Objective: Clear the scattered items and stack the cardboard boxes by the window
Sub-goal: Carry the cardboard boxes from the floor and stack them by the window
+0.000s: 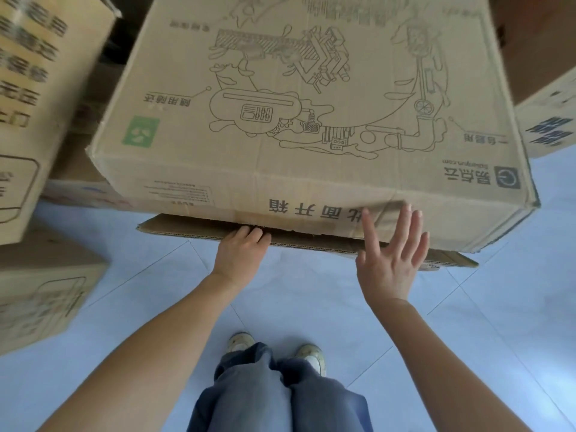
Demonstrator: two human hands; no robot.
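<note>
our left hand (241, 254) hooked curled fingers (249, 232) under the printed box (296, 104) at its bottom edge, right hand (392, 260) spread open against its near face. the box sat atop a cardboard flap (187, 227) among other boxes (31, 88). mid-stacking, we judged; next, a two-handed lift.

The person wears loose trousers (280, 397) of dusty blue-grey cloth, soft and creased, with a deep fold running between the two legs. Just beyond the trouser hems are the left shoe (240, 342) and the right shoe (311, 358), both pale cream with rounded toes, scuffed and speckled with darker marks. To either side of the trousers, the left forearm (156, 344) and right forearm (436, 353) are bare, as are the left hand (241, 254) and right hand (391, 260) further beyond the shoes.
</note>
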